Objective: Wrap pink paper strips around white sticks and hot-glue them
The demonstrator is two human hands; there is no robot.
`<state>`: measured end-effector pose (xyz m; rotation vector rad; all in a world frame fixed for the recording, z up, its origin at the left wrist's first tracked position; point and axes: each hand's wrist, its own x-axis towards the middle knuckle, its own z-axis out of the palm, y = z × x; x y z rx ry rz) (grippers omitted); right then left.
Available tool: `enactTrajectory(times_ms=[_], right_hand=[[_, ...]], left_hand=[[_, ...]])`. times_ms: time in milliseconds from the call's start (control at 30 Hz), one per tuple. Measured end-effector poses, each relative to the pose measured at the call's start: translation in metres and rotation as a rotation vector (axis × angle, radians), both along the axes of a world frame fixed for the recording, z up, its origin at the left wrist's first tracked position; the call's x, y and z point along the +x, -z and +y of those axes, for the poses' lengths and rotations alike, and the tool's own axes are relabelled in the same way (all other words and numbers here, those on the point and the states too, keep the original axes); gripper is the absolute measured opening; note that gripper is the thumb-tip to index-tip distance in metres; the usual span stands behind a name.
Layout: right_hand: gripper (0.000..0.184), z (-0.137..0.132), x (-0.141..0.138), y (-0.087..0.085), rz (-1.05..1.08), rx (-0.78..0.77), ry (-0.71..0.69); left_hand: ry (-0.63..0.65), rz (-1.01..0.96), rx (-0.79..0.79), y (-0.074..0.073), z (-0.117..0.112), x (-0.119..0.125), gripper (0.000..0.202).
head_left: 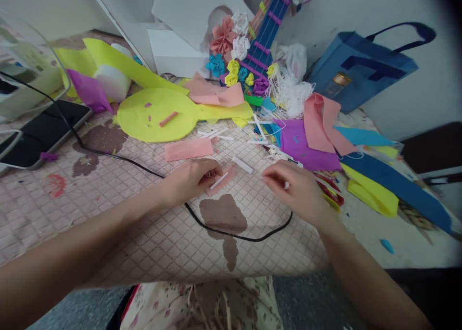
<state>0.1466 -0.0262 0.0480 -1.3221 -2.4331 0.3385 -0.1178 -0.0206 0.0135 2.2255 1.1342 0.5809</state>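
Note:
My left hand (pixel 197 176) is closed in a pinch over the table's middle, gripping one end of a small pink paper strip (pixel 228 177). A narrow white strip (pixel 218 181) lies along that paper beside my fingertips. To the right, my right hand (pixel 298 188) hovers with its fingers pressed together. A speck of white shows between its fingers, too small to name. Between the hands rests a short white strip (pixel 242 165). Beyond my left hand lies a larger pink paper rectangle (pixel 188 149).
A yellow paddle-shaped piece (pixel 155 116) lies behind. A flower-trimmed blue guitar neck shape (pixel 265 36) leans at the back. Purple paper (pixel 306 147), a blue bag (pixel 361 72) and yellow paper (pixel 373 193) are at right. A black cable (pixel 249 237) loops in front; a phone-like device (pixel 43 133) sits left.

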Motion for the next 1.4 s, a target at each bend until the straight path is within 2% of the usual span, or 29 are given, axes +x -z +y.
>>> enactTrajectory(times_ms=[100,233,367,600,867,1133,1333,1400], right_hand=[[0.013,0.006,-0.03,0.011,0.078,-0.009,-0.269],[0.013,0.022,-0.053,0.029,0.032,0.029,-0.386],[0.011,0.032,-0.059,0.037,-0.043,0.04,-0.4],[0.011,0.03,-0.06,0.04,-0.046,0.034,-0.393],[0.013,0.026,-0.059,0.04,-0.068,-0.002,-0.401],[0.022,0.03,-0.055,0.044,-0.186,0.127,-0.46],[0.022,0.029,-0.053,0.042,-0.192,0.121,-0.465],[0.02,0.029,-0.052,0.042,-0.178,0.113,-0.467]], left_hand=[[-0.006,0.006,-0.027,0.001,0.002,0.0,0.013],[-0.034,-0.051,-0.066,0.005,0.003,0.0,0.009],[-0.075,-0.069,-0.09,0.004,0.002,0.0,0.011],[-0.124,-0.04,-0.046,0.001,0.001,-0.001,0.008],[-0.083,0.002,-0.009,0.0,0.002,-0.001,0.013],[-0.029,-0.022,0.038,0.003,0.002,-0.002,0.012],[-0.086,-0.011,0.227,-0.002,-0.003,0.0,0.011],[-0.078,-0.011,0.221,-0.005,-0.006,0.002,0.012]])
